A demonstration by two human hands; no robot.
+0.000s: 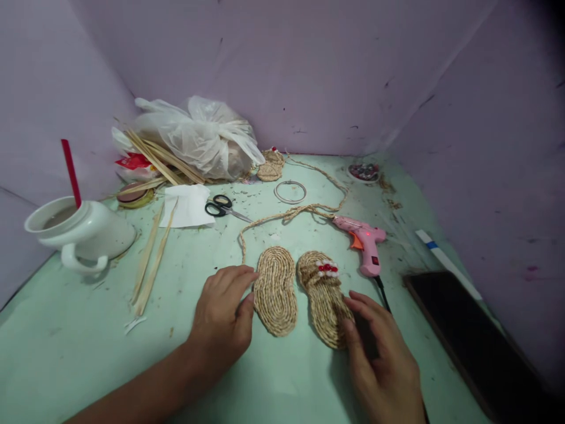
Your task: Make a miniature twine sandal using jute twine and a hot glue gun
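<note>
Two small woven straw sandal soles lie side by side on the pale green table [88,341]. My left hand [223,315] rests beside the plain left sole [275,290], fingertips touching its left edge, fingers loosely curled with nothing gripped. My right hand [379,353] lies at the lower right edge of the right sole [324,297], which has a strap with red and white beads; its fingers are stretched and touch the sole's heel. A braided straw rope [291,215] runs from the left sole's toe towards the back.
A pink glue gun [364,241] lies right of the soles, its cord passing under my right hand. Black scissors [219,206], a metal ring [290,191], white paper, straw strips, a plastic bag [200,135], a white cup with red straw [79,229], and a dark board [472,335] surround them.
</note>
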